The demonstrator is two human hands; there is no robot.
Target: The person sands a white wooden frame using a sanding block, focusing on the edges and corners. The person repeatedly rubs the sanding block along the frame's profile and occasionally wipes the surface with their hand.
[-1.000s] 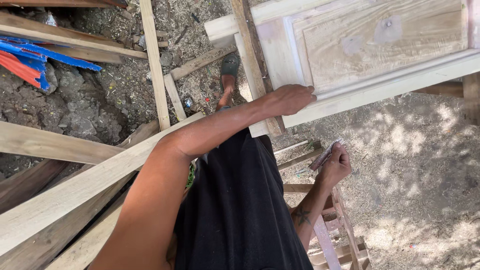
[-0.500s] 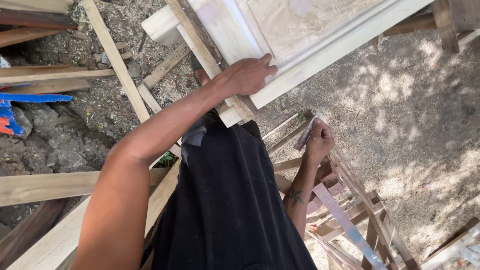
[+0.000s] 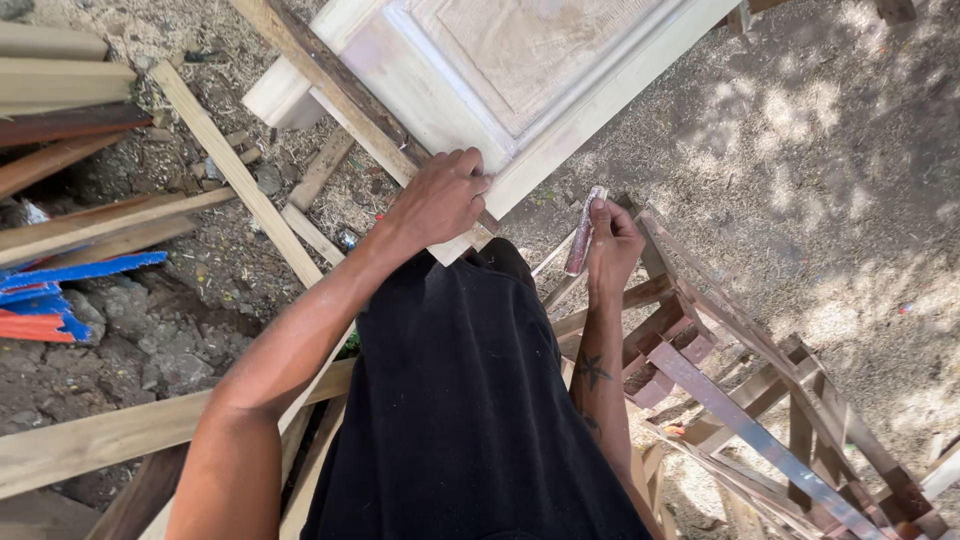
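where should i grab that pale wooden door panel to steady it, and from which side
Probably by its near corner, from the person's own side. The door panel lies tilted across the view, with its thick plain frame edge closest to the body. The left hand already rests flat there, fingers over the edge. The right hand holds a small folded piece, perhaps sandpaper, just off that edge.
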